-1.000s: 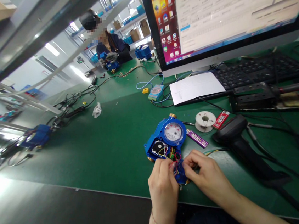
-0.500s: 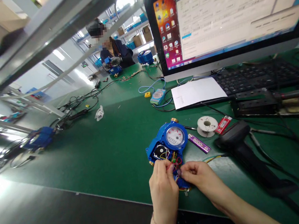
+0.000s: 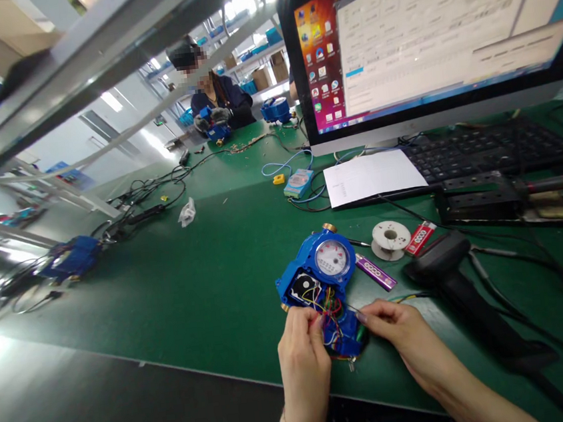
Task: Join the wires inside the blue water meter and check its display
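Observation:
A blue water meter [image 3: 321,274] with a round white dial and an open compartment of coloured wires lies on the green bench mat [image 3: 208,279]. My left hand [image 3: 301,356] pinches the red wires at the meter's near end. My right hand [image 3: 394,330] pinches a thin wire at the meter's right side, fingertips close together. The lower part of the meter [image 3: 342,339] sits between both hands.
A purple battery [image 3: 374,272], a solder spool [image 3: 389,234], a red battery [image 3: 419,237] and a black barcode scanner [image 3: 454,280] lie right of the meter. Behind are a paper sheet [image 3: 371,173], keyboard [image 3: 490,145] and monitor [image 3: 434,34]. A co-worker [image 3: 216,97] sits at the far end.
My right hand has drawn to the right, away from the left, uncovering the meter's lower part. My left hand stays on the red wires.

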`<state>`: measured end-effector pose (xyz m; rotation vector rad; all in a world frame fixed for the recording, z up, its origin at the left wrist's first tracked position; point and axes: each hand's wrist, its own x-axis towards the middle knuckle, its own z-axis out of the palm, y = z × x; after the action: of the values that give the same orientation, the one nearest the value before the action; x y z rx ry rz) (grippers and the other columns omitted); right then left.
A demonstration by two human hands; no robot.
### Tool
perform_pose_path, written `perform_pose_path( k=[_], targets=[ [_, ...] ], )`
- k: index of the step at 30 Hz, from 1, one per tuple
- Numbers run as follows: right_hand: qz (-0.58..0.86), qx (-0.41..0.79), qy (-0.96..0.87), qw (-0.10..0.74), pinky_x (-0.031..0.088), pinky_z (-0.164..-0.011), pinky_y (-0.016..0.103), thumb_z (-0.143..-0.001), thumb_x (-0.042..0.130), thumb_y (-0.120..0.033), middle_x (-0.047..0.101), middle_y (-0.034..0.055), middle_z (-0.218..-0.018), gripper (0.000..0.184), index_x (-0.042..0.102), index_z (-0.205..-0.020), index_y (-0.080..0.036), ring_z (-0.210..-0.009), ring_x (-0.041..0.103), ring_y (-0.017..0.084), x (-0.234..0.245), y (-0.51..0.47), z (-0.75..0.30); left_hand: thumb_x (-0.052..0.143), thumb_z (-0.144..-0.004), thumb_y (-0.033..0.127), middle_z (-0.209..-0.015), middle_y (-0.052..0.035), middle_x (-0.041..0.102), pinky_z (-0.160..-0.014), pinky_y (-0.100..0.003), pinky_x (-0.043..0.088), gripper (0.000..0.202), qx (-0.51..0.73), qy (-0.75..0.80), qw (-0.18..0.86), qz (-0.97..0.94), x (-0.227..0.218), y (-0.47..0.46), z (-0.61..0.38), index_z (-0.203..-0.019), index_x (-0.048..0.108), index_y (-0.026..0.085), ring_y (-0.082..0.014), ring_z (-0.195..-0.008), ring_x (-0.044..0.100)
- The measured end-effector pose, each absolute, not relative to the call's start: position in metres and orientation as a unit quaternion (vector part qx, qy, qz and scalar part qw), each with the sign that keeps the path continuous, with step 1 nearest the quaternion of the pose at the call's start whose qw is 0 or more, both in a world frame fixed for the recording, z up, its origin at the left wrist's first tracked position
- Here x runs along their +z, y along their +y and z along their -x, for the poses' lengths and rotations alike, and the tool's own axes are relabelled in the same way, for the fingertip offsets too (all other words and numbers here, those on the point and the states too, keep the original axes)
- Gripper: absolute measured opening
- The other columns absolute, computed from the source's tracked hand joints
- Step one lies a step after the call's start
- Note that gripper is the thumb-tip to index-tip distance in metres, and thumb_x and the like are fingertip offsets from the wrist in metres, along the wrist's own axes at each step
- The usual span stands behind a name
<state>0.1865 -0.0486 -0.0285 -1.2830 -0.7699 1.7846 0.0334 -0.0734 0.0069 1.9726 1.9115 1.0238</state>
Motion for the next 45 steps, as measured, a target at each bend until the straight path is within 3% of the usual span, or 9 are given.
perform_pose_path(
  k=[6,11,16,20,29,33,38,42,45],
  targets=[
    [0.511,0.696,-0.339,0.375,0.041,-0.061,0.023,-0.057,0.076,-0.046,0.059,0.0041,-0.068,0.040,0.062,-0.073,-0.011,-0.063,0.050,0.013,-0.040,-0.050,-0.190,0.040,-0.088,0.014,-0.068,0.0013,0.052,-0.059,-0.020,0.041,0.017,0.348,0.648,0.112,-0.668,0.007,-0.074,-0.032,-0.074,0.049,0.018,-0.0106,-0.062,0.052],
    [0.536,0.575,-0.463,0.410,0.040,-0.054,0.023,-0.070,0.061,-0.049,0.053,0.0015,-0.065,0.035,0.059,-0.072,-0.014,-0.058,0.047,0.012,-0.028,-0.053,-0.187,0.041,-0.088,0.016,-0.068,0.0014,0.053,-0.059,-0.020,0.040,0.017,0.349,0.657,0.139,-0.653,0.009,-0.074,-0.036,-0.073,0.050,0.018,-0.0106,-0.062,0.053],
    [0.502,0.486,-0.605,0.381,0.039,-0.060,0.024,-0.080,0.055,-0.038,0.051,0.0000,-0.074,0.020,0.062,-0.079,-0.020,-0.066,0.049,0.012,-0.009,-0.057,-0.176,0.042,-0.087,0.015,-0.067,0.0008,0.054,-0.059,-0.021,0.040,0.017,0.345,0.651,0.131,-0.663,0.010,-0.074,-0.040,-0.073,0.051,0.018,-0.0117,-0.063,0.054],
    [0.498,0.431,-0.651,0.377,0.035,-0.059,0.026,-0.089,0.043,-0.030,0.049,0.0004,-0.071,0.026,0.057,-0.071,-0.019,-0.067,0.048,0.013,-0.008,-0.056,-0.172,0.042,-0.087,0.014,-0.066,0.0006,0.053,-0.059,-0.023,0.039,0.018,0.334,0.653,0.125,-0.668,0.007,-0.075,-0.041,-0.071,0.050,0.018,-0.0126,-0.063,0.053],
    [0.495,0.320,-0.702,0.399,0.032,-0.065,0.028,-0.093,0.037,-0.026,0.048,0.0017,-0.073,0.026,0.053,-0.074,-0.017,-0.071,0.044,0.016,-0.017,-0.058,-0.177,0.043,-0.086,0.011,-0.066,0.0003,0.052,-0.059,-0.023,0.038,0.019,0.341,0.654,0.104,-0.668,0.006,-0.071,-0.042,-0.069,0.049,0.017,-0.0125,-0.062,0.051],
    [0.502,0.373,-0.682,0.380,0.032,-0.064,0.028,-0.091,0.037,-0.031,0.048,0.0022,-0.075,0.028,0.053,-0.074,-0.017,-0.071,0.045,0.015,-0.018,-0.059,-0.185,0.047,-0.086,0.014,-0.070,0.0004,0.056,-0.063,-0.023,0.040,0.014,0.331,0.639,0.132,-0.681,0.012,-0.076,-0.044,-0.074,0.054,0.018,-0.0125,-0.067,0.053],
    [0.498,0.564,-0.583,0.307,0.032,-0.059,0.025,-0.086,0.041,-0.048,0.047,0.0014,-0.070,0.038,0.054,-0.071,-0.016,-0.064,0.042,0.013,-0.021,-0.059,-0.188,0.047,-0.088,0.019,-0.074,0.0008,0.060,-0.063,-0.024,0.042,0.012,0.324,0.611,0.135,-0.710,0.017,-0.087,-0.051,-0.082,0.057,0.020,-0.0128,-0.069,0.056],
    [0.463,0.711,-0.431,0.308,0.025,-0.052,0.023,-0.070,0.054,-0.068,0.041,-0.0010,-0.057,0.054,0.050,-0.062,-0.014,-0.055,0.033,0.010,-0.012,-0.057,-0.181,0.041,-0.091,0.019,-0.069,0.0016,0.060,-0.058,-0.022,0.043,0.017,0.326,0.628,0.099,-0.700,0.016,-0.090,-0.053,-0.082,0.055,0.020,-0.0119,-0.061,0.057],
    [0.453,0.755,-0.342,0.328,0.019,-0.048,0.021,-0.059,0.066,-0.068,0.038,-0.0033,-0.052,0.057,0.051,-0.059,-0.013,-0.050,0.027,0.007,-0.001,-0.054,-0.174,0.039,-0.091,0.020,-0.066,0.0015,0.059,-0.055,-0.023,0.043,0.020,0.307,0.631,0.088,-0.706,0.016,-0.088,-0.051,-0.079,0.054,0.020,-0.0124,-0.059,0.057]
  ],
)
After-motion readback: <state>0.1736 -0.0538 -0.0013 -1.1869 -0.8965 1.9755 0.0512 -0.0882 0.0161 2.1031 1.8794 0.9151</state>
